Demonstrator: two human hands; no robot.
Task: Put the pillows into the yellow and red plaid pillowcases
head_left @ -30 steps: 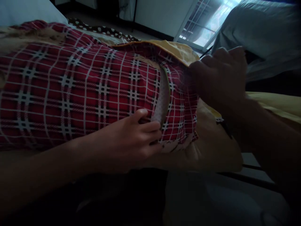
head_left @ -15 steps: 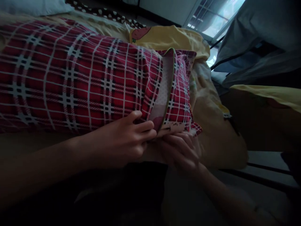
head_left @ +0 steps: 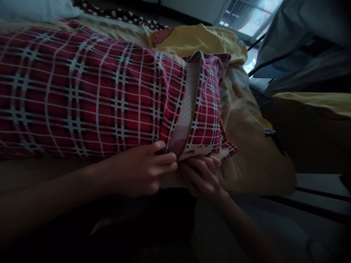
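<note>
Left hand (head_left: pixel 148 173) curls its fingers into a pinching grip, forearm stretched leftward; right hand (head_left: pixel 201 175) sits just beside it, fingers bent, touching.

A bed (head_left: pixel 257 164) carries a red plaid pillow (head_left: pixel 95 95) lying lengthwise, with a yellow cloth (head_left: pixel 197 40) bunched beyond it and a pale pillow (head_left: pixel 35 9) farther back.
</note>
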